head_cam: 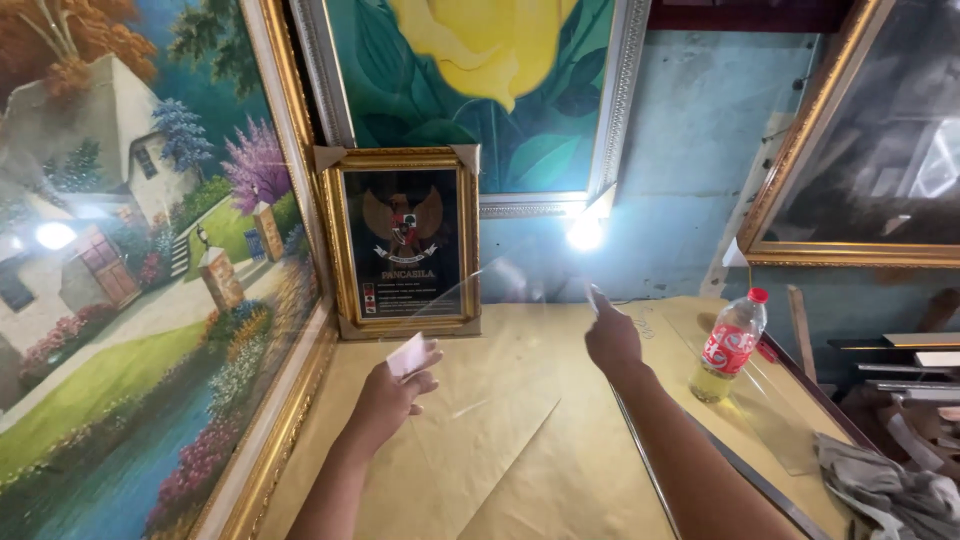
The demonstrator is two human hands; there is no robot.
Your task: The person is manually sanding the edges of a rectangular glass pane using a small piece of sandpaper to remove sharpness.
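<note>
Overhead, a person's two bare hands worked above a table covered in yellow-brown paper. The left hand, near 8 o'clock from the picture's centre, was curled shut around a small pale slip, pinched between thumb and fingers. The right hand, at about 4 o'clock from centre, was closed on the upper edge of a clear glass sheet; its fingertips were turned away, so the exact grip could not be made out. The sheet, barely visible but for reflections, appeared to stand tilted between the hands and the wall, its lower edge on the paper.

Behind it, at 10 o'clock, a small gold-framed emblem picture with cardboard corner guards leaned upright against a large silver-framed yellow flower painting. A tall gold-framed landscape painting of a house and garden filled the 9 o'clock side. At 3 o'clock a plastic bottle with a red cap and yellow liquid stood on the table, well apart from the right hand. A grey rag lay crumpled at 4 o'clock, by the table's edge, below another gold-framed glass panel.
</note>
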